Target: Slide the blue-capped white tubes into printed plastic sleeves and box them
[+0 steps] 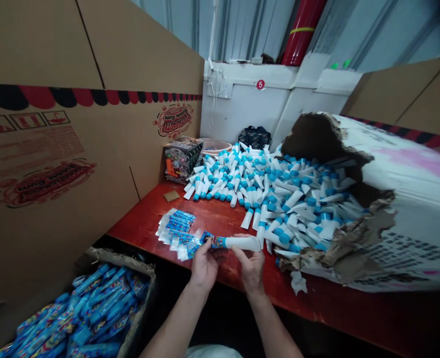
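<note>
Between my hands, above the front of the red table, is a white squeeze tube [244, 242] with a blue printed sleeve [215, 241] around its left end. My left hand [206, 263] is closed on the sleeve, thumb on top. My right hand [250, 263] grips the white tube from below, near its right part. Just left of my left hand, a fanned row of flat blue printed sleeves [178, 226] with clear ends lies on the table. A large heap of white tubes with blue caps [238, 174] spreads behind and to the right of my hands.
A torn white carton [409, 174] lies on its side at right, tubes spilling out. At lower left, a box of blue wrapped tubes [104, 303] stands below the red table [141, 219]. Tall brown cartons [74, 124] wall the left. A pink basin [216, 145] stands behind.
</note>
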Action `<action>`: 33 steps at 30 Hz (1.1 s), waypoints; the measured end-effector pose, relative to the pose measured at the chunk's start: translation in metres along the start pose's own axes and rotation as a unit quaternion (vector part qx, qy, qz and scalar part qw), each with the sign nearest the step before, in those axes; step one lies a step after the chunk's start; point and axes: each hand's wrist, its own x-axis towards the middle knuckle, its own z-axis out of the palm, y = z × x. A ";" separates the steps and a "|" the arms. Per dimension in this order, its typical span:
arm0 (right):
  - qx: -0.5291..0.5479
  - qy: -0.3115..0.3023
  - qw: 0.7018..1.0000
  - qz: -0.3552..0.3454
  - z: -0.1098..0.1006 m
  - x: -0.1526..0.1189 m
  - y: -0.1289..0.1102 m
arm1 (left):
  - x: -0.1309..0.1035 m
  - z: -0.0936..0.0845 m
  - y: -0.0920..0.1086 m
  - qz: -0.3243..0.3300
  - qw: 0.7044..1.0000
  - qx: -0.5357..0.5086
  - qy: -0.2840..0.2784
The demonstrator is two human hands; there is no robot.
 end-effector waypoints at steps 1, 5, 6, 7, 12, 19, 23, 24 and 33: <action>0.010 0.007 1.000 0.008 0.001 -0.003 0.002 | -0.002 0.002 -0.002 0.000 1.000 -0.004 0.000; 0.060 0.027 0.996 0.066 0.004 -0.015 0.011 | -0.009 0.007 -0.011 0.020 0.999 -0.022 -0.014; 0.068 0.026 0.995 0.075 0.004 -0.018 0.013 | -0.010 0.008 -0.013 0.031 0.999 -0.026 -0.010; 0.072 0.018 0.994 0.079 0.003 -0.020 0.016 | -0.010 0.008 -0.015 0.043 0.999 -0.030 -0.001; 0.023 -0.006 0.995 0.097 -0.018 -0.027 0.029 | -0.009 0.011 -0.016 0.102 0.994 -0.035 0.031; 0.066 -0.035 0.979 0.187 -0.022 -0.031 0.029 | -0.016 0.018 -0.020 0.094 0.995 0.016 0.005; 0.082 -0.104 0.970 0.206 -0.015 -0.036 0.029 | -0.018 0.022 -0.015 0.099 0.993 0.064 0.004; 0.083 -0.112 0.969 0.204 -0.015 -0.037 0.031 | -0.018 0.023 -0.013 0.096 0.992 0.082 -0.006; 0.096 -0.140 0.954 0.248 0.000 -0.029 0.016 | -0.014 0.020 0.004 0.065 0.985 0.143 -0.078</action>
